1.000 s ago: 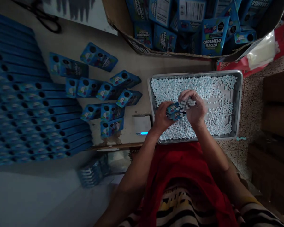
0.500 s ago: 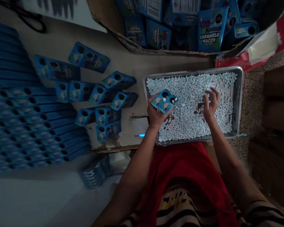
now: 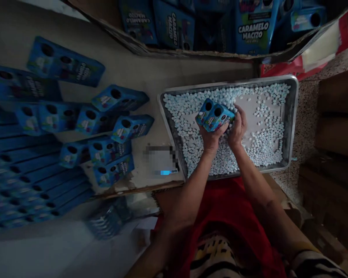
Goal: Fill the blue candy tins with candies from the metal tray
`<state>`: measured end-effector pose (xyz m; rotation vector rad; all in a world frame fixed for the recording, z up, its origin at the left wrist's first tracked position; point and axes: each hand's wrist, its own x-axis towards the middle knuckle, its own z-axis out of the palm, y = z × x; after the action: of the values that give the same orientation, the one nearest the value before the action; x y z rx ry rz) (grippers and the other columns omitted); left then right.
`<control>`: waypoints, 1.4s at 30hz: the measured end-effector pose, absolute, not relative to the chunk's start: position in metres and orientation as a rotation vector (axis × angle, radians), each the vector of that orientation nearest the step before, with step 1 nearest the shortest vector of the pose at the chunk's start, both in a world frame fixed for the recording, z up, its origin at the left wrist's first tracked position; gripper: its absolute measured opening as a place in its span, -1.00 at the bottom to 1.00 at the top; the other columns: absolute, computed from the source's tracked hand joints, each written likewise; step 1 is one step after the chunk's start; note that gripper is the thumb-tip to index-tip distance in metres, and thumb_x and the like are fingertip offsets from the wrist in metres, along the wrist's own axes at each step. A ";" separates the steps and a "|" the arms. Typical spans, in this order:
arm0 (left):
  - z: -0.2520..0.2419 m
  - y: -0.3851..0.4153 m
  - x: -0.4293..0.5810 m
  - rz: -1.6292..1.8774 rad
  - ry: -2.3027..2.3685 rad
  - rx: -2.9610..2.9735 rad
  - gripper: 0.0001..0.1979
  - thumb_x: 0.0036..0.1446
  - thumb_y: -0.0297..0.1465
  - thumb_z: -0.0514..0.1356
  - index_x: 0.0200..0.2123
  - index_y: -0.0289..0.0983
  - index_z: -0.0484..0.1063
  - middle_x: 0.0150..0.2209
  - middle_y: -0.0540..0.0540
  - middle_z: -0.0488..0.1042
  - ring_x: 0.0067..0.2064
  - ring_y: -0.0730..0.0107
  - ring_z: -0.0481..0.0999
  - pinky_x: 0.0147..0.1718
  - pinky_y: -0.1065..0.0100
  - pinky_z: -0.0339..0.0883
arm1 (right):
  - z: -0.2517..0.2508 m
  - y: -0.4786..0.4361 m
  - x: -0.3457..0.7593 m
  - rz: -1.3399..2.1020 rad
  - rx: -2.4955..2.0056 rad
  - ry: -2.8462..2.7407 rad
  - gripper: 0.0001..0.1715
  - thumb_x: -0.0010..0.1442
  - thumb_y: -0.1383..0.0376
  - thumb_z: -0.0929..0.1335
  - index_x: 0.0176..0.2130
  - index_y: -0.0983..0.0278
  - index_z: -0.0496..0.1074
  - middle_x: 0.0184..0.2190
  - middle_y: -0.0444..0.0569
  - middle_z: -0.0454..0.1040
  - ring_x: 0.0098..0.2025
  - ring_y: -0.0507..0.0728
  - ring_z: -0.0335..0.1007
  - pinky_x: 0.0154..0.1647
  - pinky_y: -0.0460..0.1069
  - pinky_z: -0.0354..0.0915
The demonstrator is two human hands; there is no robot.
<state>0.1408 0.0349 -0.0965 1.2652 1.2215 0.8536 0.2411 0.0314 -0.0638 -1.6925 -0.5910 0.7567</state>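
Note:
Two blue candy boxes (image 3: 216, 116) with round dark holes in their tops are gripped side by side in my left hand (image 3: 210, 138), above the tray. Close against their right side is my right hand (image 3: 237, 127), its fingers together and curled around some small candies; its palm is hidden. Small pale blue and white candies (image 3: 217, 160) lie below and around both hands, spread over a shallow metal tray (image 3: 294, 123). Bare metal shows to the right of my right hand and left of the boxes.
Loose blue boxes (image 3: 121, 129) stand on the table left of the tray, with dense rows of boxes (image 3: 31, 185) beyond. A small scale (image 3: 162, 160), partly blurred, sits by the tray. An open cardboard carton (image 3: 208, 53) full of boxes is behind. Brown cartons (image 3: 339, 112) stand right.
My left hand has moved right with the boxes. My right hand has come left from the candies and closed in beside them. Candies lying on the box tops are gone; the view has shifted closer.

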 end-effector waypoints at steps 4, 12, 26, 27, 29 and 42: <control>-0.047 0.035 0.131 0.943 1.210 1.100 -0.17 0.12 0.04 0.52 0.27 -0.07 0.20 0.17 -0.11 0.57 0.09 0.14 0.71 0.14 -0.02 0.65 | -0.056 0.026 0.243 0.910 -1.496 -0.112 -0.59 0.28 -0.10 0.36 -0.15 0.13 0.56 -0.07 0.00 0.66 0.11 0.23 0.63 0.24 0.24 0.54; 0.004 0.056 0.045 0.901 1.151 1.775 -0.26 0.04 -0.23 0.57 0.23 -0.08 0.35 0.18 -0.19 0.54 0.26 -0.08 0.60 0.29 -0.10 0.50 | 0.007 0.016 0.259 1.227 -1.003 0.205 -0.64 0.07 0.03 0.54 -0.38 0.15 0.38 -0.43 -0.17 0.46 -0.38 0.06 0.40 -0.29 0.00 0.47; -0.002 0.034 0.038 0.811 1.201 1.783 -0.19 -0.08 -0.45 0.56 0.23 -0.15 0.36 0.18 -0.20 0.57 0.22 -0.03 0.63 0.23 0.02 0.55 | 0.074 0.046 0.216 1.201 -1.105 -0.424 -0.53 0.29 -0.15 0.37 -0.42 0.12 0.39 -0.35 -0.07 0.39 -0.36 0.14 0.31 -0.15 0.12 0.43; -0.003 0.034 0.039 0.806 1.185 1.783 -0.18 -0.10 -0.44 0.56 0.23 -0.15 0.36 0.19 -0.21 0.56 0.25 -0.05 0.62 0.26 0.00 0.53 | 0.075 0.047 0.214 1.182 -1.108 -0.437 -0.54 0.30 -0.14 0.37 -0.43 0.12 0.40 -0.37 -0.06 0.38 -0.35 0.15 0.32 -0.13 0.13 0.43; -0.007 0.033 0.041 0.808 1.153 1.767 -0.18 -0.10 -0.41 0.58 0.22 -0.16 0.36 0.21 -0.23 0.55 0.28 -0.06 0.60 0.30 -0.03 0.50 | 0.077 0.049 0.212 1.142 -1.120 -0.483 -0.51 0.32 -0.14 0.35 -0.46 0.11 0.40 -0.41 -0.05 0.34 -0.29 0.19 0.35 -0.07 0.14 0.43; -0.039 0.037 0.036 0.832 1.134 1.628 -0.19 0.02 -0.05 0.57 0.23 -0.17 0.36 0.18 -0.22 0.58 0.20 0.04 0.65 0.20 0.00 0.59 | 0.065 0.022 0.208 1.184 -1.210 -0.676 -0.50 0.41 -0.17 0.29 -0.29 0.08 0.54 -0.01 0.00 0.70 0.17 0.31 0.59 0.41 0.32 0.36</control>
<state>0.0365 0.0369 -0.0389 1.6278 1.1342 0.8320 0.2077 0.0218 0.0647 -1.2097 -0.6759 1.1835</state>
